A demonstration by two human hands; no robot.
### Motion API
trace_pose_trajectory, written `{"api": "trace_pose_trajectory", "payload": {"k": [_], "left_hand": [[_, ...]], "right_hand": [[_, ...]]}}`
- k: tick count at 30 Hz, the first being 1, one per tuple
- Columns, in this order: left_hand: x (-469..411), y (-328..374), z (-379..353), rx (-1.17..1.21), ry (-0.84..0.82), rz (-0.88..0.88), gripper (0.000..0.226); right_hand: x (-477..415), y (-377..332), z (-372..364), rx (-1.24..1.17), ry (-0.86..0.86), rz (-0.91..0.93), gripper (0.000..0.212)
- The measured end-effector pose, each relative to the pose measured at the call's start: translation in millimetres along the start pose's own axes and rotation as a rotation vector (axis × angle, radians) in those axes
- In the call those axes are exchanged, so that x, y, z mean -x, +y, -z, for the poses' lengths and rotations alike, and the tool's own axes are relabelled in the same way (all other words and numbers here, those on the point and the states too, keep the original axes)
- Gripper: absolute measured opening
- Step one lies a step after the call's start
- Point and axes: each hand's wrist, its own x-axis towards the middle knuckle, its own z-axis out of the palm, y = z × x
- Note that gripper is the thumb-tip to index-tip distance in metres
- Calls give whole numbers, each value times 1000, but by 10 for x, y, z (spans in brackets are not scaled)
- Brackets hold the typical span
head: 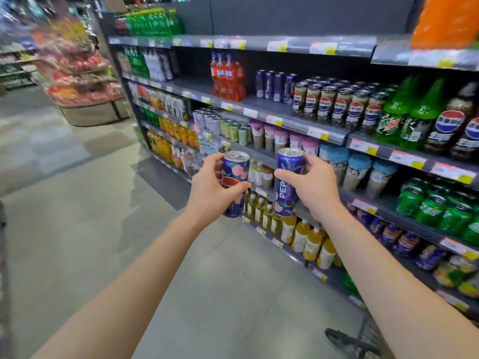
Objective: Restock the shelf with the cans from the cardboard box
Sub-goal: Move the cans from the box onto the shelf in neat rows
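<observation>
each hand (210,193) (315,185) holds a can (234,174) (287,182) (both upright) before the shelf (259,107).

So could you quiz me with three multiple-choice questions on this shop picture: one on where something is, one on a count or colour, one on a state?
1. Where do the matching dark blue cans already stand?
A. on the floor
B. on the shelf right of the orange bottles
C. on the bottom shelf

2. How many cans is the person holding?
A. one
B. two
C. four

3. How is the can in the right hand held?
A. upright, top up
B. upside down
C. lying flat

Answers:
1 B, a short row of them stands just right of the orange bottles.
2 B, the left hand grips the left can and the right hand grips the right can.
3 A, its silver lid faces up.
</observation>
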Motion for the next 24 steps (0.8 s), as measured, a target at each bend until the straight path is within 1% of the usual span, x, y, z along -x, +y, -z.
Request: {"api": "trace_pose_trajectory", "payload": {"k": [5,10,15,24], "left_hand": [[-752,-369,451,26,-9,-41,77],[-1481,-697,673,55,8,-66,79],[-2196,-1019,689,83,27,-74,82],[-3833,-1525,420,72,32,-62,82]], "right_hand": [[-517,-265,-682,-29,29,23,40],[-1088,-428,-1155,-22,51,46,44],[-1747,-405,-1623,-21,57,49,47],[-3429,-288,-2378,-14,77,97,40]]}}
